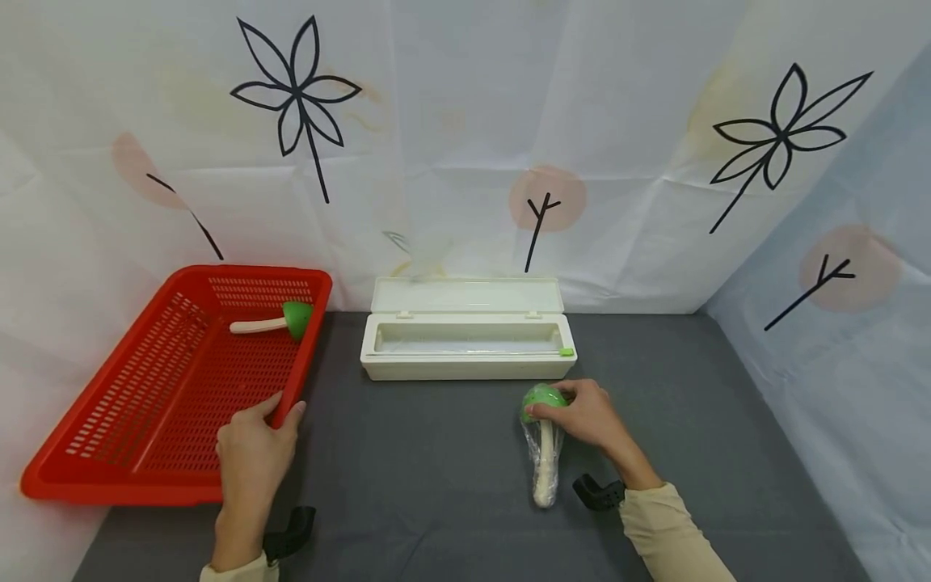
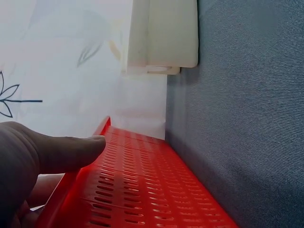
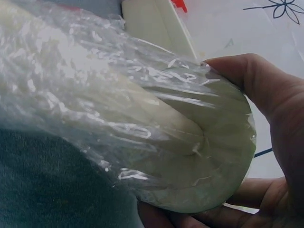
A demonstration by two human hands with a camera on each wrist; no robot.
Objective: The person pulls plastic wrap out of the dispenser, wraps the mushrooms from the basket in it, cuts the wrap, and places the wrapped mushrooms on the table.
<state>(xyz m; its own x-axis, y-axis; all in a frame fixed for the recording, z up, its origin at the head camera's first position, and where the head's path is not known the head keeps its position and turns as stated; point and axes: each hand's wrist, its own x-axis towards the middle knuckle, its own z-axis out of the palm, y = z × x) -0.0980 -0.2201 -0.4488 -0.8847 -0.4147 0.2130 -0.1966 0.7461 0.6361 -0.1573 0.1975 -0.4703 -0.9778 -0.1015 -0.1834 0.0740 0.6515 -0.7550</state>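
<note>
My right hand (image 1: 585, 416) grips a toy mushroom by its green cap, the pale stem pointing toward me. Clear plastic film is wrapped around this mushroom (image 1: 545, 461); in the right wrist view the wrinkled film covers both cap and stem (image 3: 161, 114), with thumb and fingers on either side of the cap. On the left, my left hand (image 1: 254, 457) holds the right rim of a red slotted basket (image 1: 124, 491). The left wrist view has the thumb (image 2: 71, 151) over the basket rim. A second green-capped mushroom (image 1: 296, 320) lies inside the basket near its far right corner.
A white cling film dispenser (image 1: 465, 369) stands behind the hands with its lid (image 1: 467, 296) raised and a small green slider (image 1: 566, 352) at its right end. Patterned white cloth (image 1: 451, 162) hangs behind and along the sides of the grey tabletop (image 1: 422, 469).
</note>
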